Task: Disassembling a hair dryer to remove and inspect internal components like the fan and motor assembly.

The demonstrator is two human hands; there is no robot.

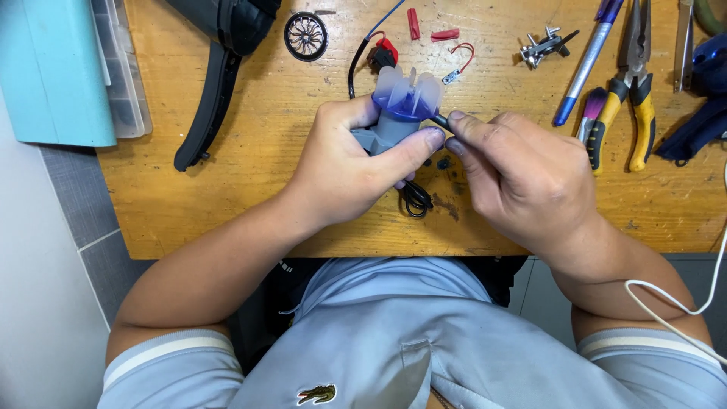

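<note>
My left hand [344, 163] grips a small fan unit [401, 106] with pale translucent blades on a blue hub and a grey body, held above the wooden table [265, 151]. My right hand [522, 178] pinches a thin black tool [439, 121] whose tip touches the side of the blue hub. A black cable [414, 198] loops out from under my left hand, and a black wire [354, 72] leads away behind the fan.
Yellow-handled pliers [632, 91], a blue pen [587, 60], a small metal part [541, 47] and red connectors [432, 32] lie at the back right. A round black grille [306, 35], a black strap [212, 98] and a teal box [53, 68] are at the left.
</note>
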